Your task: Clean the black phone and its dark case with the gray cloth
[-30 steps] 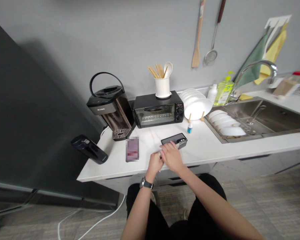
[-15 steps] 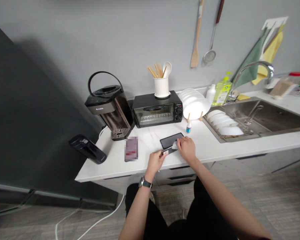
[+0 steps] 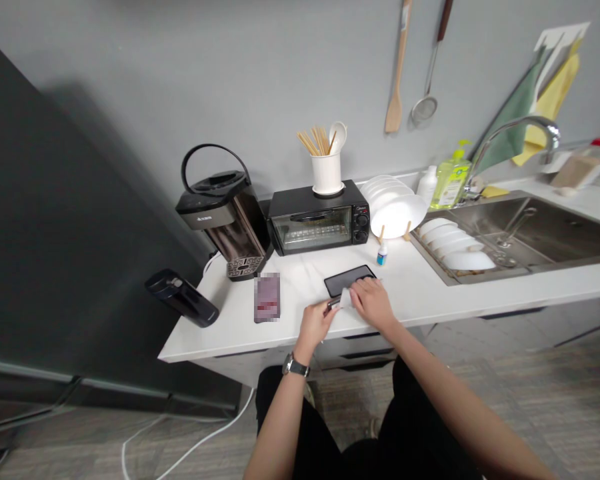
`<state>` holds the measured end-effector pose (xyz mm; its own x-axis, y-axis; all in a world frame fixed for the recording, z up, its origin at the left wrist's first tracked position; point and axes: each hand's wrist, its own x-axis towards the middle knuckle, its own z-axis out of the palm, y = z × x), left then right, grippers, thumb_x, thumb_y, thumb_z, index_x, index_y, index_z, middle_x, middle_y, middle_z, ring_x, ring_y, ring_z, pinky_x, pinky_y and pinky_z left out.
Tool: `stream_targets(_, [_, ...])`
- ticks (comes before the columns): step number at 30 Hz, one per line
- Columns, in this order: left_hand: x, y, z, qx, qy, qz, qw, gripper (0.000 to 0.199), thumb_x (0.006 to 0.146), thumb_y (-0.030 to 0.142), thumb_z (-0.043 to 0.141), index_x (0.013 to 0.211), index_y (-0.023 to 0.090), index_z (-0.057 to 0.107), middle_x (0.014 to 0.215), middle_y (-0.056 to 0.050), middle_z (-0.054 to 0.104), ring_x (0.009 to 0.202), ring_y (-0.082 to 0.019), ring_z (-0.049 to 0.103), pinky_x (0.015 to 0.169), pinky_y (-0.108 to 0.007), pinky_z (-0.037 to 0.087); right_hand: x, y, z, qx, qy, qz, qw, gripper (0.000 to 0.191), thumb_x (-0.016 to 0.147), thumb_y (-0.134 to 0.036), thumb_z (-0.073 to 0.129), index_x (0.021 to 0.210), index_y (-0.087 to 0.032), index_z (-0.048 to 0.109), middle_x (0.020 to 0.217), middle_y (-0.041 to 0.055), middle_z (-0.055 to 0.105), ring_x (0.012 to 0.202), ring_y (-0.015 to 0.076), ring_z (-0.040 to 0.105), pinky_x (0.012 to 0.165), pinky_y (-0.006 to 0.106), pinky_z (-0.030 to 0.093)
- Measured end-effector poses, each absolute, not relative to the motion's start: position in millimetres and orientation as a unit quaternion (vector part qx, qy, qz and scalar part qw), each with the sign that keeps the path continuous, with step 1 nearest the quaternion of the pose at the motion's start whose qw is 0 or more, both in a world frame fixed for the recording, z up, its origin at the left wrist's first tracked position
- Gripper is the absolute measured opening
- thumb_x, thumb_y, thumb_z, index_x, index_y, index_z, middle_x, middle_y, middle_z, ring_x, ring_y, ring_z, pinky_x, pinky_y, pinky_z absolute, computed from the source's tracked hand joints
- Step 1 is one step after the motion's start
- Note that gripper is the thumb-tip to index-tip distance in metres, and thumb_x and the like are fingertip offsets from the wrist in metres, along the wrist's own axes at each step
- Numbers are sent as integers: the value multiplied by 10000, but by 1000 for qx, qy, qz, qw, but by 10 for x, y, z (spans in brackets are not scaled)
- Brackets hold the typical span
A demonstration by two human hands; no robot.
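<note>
Just beyond the right hand [image 3: 375,305], the nearer one, a black slab [image 3: 344,281] lies flat on the bench [image 3: 410,293], long axis crosswise. Slightly apart, the left hand [image 3: 313,325] pinches a dark bar [image 3: 333,303], the right a white scrap [image 3: 346,299].

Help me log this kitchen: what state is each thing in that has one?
Black glass-fronted toaster oven: door shut
Black metallic water dispenser: handle raised
Dark cylindrical flask: lid shut
Curved chrome faucet: no water visible
White round plates: racked on edge
Black rectangular device: lying flat
Left hand: closed on slim dark object
Right hand: curled, grip unclear
</note>
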<state>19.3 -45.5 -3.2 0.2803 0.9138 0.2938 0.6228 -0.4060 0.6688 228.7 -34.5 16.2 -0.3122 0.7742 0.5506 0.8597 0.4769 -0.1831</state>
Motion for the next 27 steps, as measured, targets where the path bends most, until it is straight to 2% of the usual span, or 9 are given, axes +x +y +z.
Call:
stream_targets(2, [198,-459,-20,763,500,340,229,224,974,287,628,1107,188,779,890,-53,802,733,-172,694,688,-243,458,2472,-233,136,-550,-769,-62,320,352,1057,-276,404,797,-206,631,812,69,665,860,228,574,808,340,361])
stream_targets(7, [208,-449,-23,760,521,326,213,236,977,333,642,1081,169,776,884,-64,804,739,-182,712,691,-244,475,2612,-139,29,-625,-687,-59,365,438,1075,-243,289,748,-207,579,701,59,618,707,209,548,681,325,315])
stream_targets(12, [276,-494,113,764,519,343,172,208,977,298,648,1111,184,760,940,-71,806,799,-198,736,750,-262,514,2434,-236,5,-630,-668,-68,389,424,1081,-263,282,796,-204,591,804,76,643,797,224,556,762,341,341])
stream_targets(15, [381,-549,277,778,490,367,141,199,991,321,634,1099,204,752,990,-70,801,871,-198,743,792,-260,524,2323,-303,53,-610,-661,-58,434,427,1086,-266,261,807,-211,580,844,77,644,829,234,540,788,360,344])
stream_targets(20, [609,-577,473,774,468,403,135,154,967,315,668,979,190,756,878,-46,788,762,-157,717,726,-223,509,2155,-359,196,-572,-641,-7,512,464,1096,-298,169,811,-229,529,781,52,604,795,234,535,777,368,358])
stream_targets(23, [737,-560,511,763,467,422,146,111,943,247,677,986,182,756,834,-35,780,738,-147,707,715,-215,509,2058,-384,306,-554,-611,42,564,484,1096,-368,143,839,-236,531,808,52,608,815,231,555,789,366,386])
stream_targets(27, [868,-542,549,743,461,456,165,127,932,228,665,1010,182,755,878,-43,787,771,-152,714,750,-226,526,1988,-409,402,-519,-528,177,648,520,1085,-497,159,908,-231,570,852,54,646,835,221,593,807,352,443])
